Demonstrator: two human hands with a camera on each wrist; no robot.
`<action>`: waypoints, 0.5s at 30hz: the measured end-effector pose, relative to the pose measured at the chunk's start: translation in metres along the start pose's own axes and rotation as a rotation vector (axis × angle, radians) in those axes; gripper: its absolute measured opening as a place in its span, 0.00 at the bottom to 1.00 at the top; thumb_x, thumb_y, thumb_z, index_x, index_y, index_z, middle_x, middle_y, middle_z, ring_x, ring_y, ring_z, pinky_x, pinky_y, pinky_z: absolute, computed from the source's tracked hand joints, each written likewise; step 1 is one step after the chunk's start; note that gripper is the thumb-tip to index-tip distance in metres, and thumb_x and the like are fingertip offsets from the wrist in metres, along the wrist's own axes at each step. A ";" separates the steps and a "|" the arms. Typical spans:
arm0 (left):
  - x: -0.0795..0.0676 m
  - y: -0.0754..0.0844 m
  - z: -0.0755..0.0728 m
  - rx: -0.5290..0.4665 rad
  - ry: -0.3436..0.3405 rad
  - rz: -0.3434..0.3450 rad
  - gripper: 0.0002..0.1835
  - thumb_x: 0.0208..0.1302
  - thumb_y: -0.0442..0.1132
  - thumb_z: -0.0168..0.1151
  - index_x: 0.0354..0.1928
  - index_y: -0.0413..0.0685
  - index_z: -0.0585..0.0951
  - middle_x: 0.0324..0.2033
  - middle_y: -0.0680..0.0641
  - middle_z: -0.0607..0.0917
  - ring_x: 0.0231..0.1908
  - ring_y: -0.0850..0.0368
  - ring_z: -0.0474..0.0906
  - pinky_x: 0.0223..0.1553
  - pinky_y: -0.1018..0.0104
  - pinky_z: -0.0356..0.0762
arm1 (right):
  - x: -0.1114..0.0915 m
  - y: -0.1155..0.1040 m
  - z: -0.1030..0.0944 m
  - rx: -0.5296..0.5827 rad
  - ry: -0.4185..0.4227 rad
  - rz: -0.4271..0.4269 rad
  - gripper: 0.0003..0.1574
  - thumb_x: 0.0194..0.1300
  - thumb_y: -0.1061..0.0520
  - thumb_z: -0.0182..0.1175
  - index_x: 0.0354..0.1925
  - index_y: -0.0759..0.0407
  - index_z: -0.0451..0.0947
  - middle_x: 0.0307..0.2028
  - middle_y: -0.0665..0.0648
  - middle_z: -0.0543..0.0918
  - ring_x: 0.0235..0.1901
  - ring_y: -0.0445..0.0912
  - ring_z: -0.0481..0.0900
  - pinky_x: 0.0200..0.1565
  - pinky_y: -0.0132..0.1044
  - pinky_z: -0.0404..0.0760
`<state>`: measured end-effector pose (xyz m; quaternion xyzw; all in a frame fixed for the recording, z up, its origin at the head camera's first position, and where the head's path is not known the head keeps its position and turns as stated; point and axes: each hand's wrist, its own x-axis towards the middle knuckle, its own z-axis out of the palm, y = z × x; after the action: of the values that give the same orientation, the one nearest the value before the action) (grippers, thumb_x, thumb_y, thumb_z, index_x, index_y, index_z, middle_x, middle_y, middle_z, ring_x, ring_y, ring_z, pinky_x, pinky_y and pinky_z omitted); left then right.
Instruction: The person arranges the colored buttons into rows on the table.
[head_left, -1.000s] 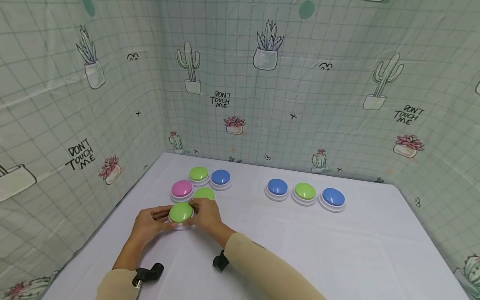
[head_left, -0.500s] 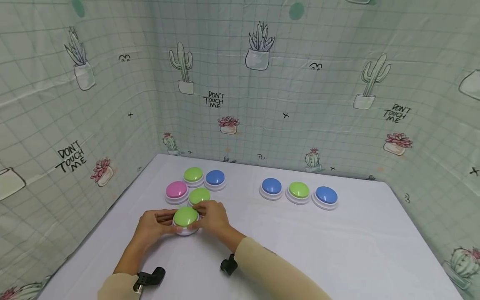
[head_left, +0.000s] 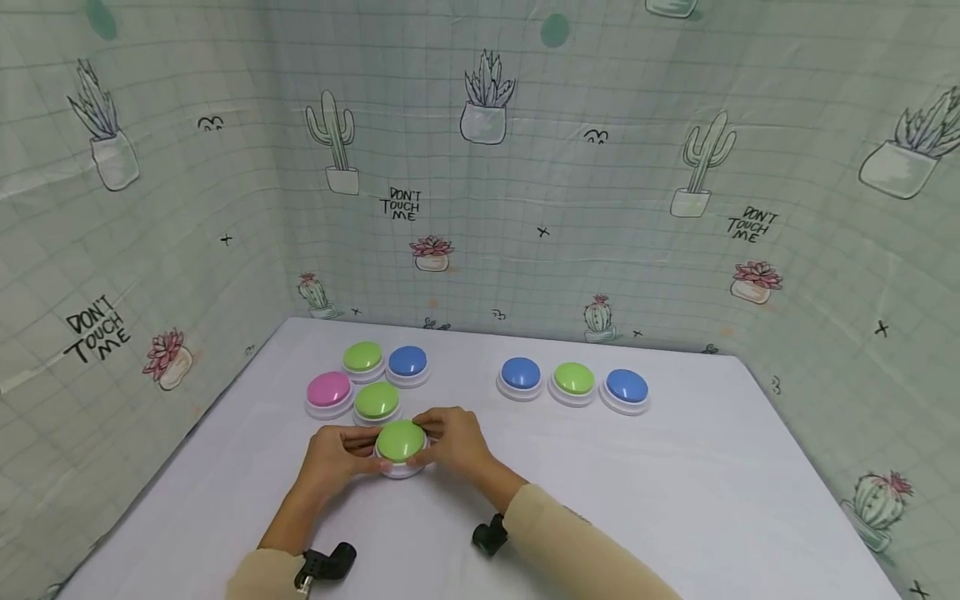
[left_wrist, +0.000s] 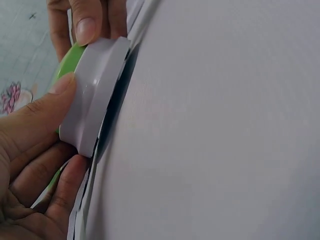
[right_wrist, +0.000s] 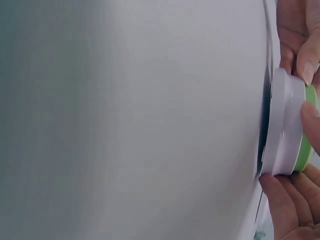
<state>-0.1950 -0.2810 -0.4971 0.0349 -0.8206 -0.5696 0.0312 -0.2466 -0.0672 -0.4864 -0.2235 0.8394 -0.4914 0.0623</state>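
Both hands hold one push button with a green dome (head_left: pixel 401 440) and a white round base, nearest me in the left cluster. My left hand (head_left: pixel 330 458) grips its left side, thumb at the front of the base and fingers behind. From the right, my right hand (head_left: pixel 457 442) pinches it the same way. In the left wrist view the white base (left_wrist: pixel 95 95) shows side-on, with a dark shadow gap under its edge just above the white cloth. The right wrist view shows the same base (right_wrist: pixel 285 125) between thumbs and fingers.
Just behind the held button stand another green button (head_left: pixel 377 400), a pink button (head_left: pixel 328 389), a far green button (head_left: pixel 363 357) and a blue button (head_left: pixel 407 361). To the right, a row has a blue button (head_left: pixel 521 372), a green button (head_left: pixel 574 378) and another blue button (head_left: pixel 626 386). Patterned cloth walls (head_left: pixel 450 183) surround the table.
Both hands have carried the green button rightward and slightly toward me, away from the pink button; the green one behind is now more exposed. The head view has turned right.
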 end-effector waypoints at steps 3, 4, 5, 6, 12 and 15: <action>0.004 0.004 0.011 0.006 -0.005 0.021 0.30 0.46 0.25 0.84 0.56 0.31 0.86 0.51 0.35 0.89 0.52 0.43 0.88 0.47 0.66 0.88 | -0.003 0.005 -0.011 0.013 0.008 0.009 0.36 0.46 0.65 0.85 0.55 0.66 0.85 0.54 0.62 0.88 0.58 0.53 0.86 0.60 0.42 0.84; 0.006 0.006 0.015 0.008 -0.005 0.030 0.30 0.46 0.25 0.84 0.55 0.30 0.86 0.51 0.34 0.89 0.52 0.42 0.88 0.47 0.66 0.88 | -0.003 0.007 -0.014 0.011 0.011 0.011 0.36 0.47 0.65 0.85 0.55 0.67 0.85 0.55 0.62 0.88 0.58 0.53 0.85 0.60 0.42 0.84; 0.007 0.007 0.019 0.007 -0.007 0.038 0.30 0.46 0.25 0.84 0.55 0.30 0.86 0.50 0.34 0.89 0.52 0.42 0.88 0.47 0.66 0.88 | -0.004 0.009 -0.018 0.009 0.016 0.015 0.36 0.47 0.65 0.85 0.56 0.67 0.85 0.55 0.62 0.88 0.59 0.53 0.85 0.60 0.42 0.84; 0.008 0.009 0.022 0.003 -0.009 0.046 0.30 0.46 0.24 0.84 0.55 0.29 0.86 0.50 0.34 0.89 0.51 0.41 0.88 0.46 0.65 0.88 | -0.005 0.010 -0.022 0.005 0.019 0.022 0.36 0.47 0.64 0.85 0.56 0.66 0.85 0.55 0.62 0.88 0.59 0.53 0.85 0.60 0.42 0.84; 0.014 0.018 0.047 -0.039 -0.012 0.069 0.29 0.46 0.24 0.84 0.54 0.31 0.86 0.51 0.33 0.88 0.52 0.41 0.88 0.46 0.65 0.88 | -0.011 0.018 -0.044 -0.001 0.049 0.054 0.38 0.47 0.64 0.85 0.58 0.66 0.84 0.57 0.62 0.87 0.60 0.53 0.84 0.62 0.45 0.83; 0.018 0.022 0.060 -0.058 -0.019 0.066 0.29 0.47 0.24 0.83 0.54 0.32 0.86 0.52 0.33 0.88 0.53 0.41 0.87 0.47 0.65 0.88 | -0.015 0.021 -0.055 0.001 0.071 0.057 0.38 0.46 0.66 0.85 0.57 0.66 0.84 0.56 0.62 0.88 0.60 0.54 0.84 0.62 0.45 0.83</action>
<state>-0.2192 -0.2193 -0.4973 0.0014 -0.8046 -0.5922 0.0430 -0.2580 -0.0077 -0.4782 -0.1819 0.8469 -0.4976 0.0467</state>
